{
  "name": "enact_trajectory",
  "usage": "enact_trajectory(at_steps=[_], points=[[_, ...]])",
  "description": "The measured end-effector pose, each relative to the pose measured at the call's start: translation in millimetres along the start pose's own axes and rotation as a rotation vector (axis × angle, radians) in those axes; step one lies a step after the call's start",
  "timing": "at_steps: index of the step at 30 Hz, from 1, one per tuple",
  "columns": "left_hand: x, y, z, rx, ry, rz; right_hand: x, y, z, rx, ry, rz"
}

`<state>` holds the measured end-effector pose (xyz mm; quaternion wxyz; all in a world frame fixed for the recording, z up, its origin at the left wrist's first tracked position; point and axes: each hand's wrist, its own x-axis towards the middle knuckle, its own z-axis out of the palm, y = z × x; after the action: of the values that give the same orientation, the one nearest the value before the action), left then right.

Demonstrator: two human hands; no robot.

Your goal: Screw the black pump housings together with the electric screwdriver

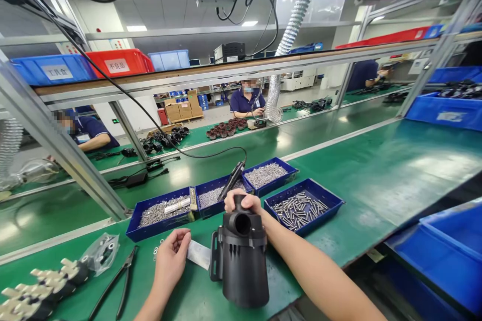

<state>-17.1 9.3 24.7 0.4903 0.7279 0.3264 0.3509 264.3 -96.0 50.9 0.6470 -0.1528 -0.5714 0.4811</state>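
With the right hand (244,202), clamps the grip on the black housing (244,266) by its neck, upright at the desk (387,175). Left of the housing, curls the left hand (171,258) beside a pale packet (199,254), cannot tell its grip's state. Has pliers (126,271) farther left.

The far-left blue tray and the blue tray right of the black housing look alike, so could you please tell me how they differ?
The far-left tray holds small metal pieces heaped densely; the right tray holds longer ones, loosely spread, with its floor showing.
A whitish strip lies in the far-left tray; the right tray has none.
Both are shallow, blue and on the green table.
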Motion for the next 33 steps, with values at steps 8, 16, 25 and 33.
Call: enact_trajectory(at_steps=[8, 16, 25, 33], points=[[-1.5, 4.8, 0.9, 0.001, -0.019, -0.045, 0.0, 0.2, 11.2, 0.077, -0.093, 0.002], [-0.9, -2.0, -1.3, 0.028, -0.003, -0.074, 0.4, -9.2, 17.1, -0.148, 0.037, 0.104], [-0.5, -2.5, -0.4, 0.225, 0.122, 0.214, 2.3, -63.7, 80.2, -0.545, 0.323, 0.181], [-23.2, 19.0, 3.3, 0.120, -0.124, 0.343, -60.7, -72.8, 133.8, -0.807, 0.932, 0.003]])
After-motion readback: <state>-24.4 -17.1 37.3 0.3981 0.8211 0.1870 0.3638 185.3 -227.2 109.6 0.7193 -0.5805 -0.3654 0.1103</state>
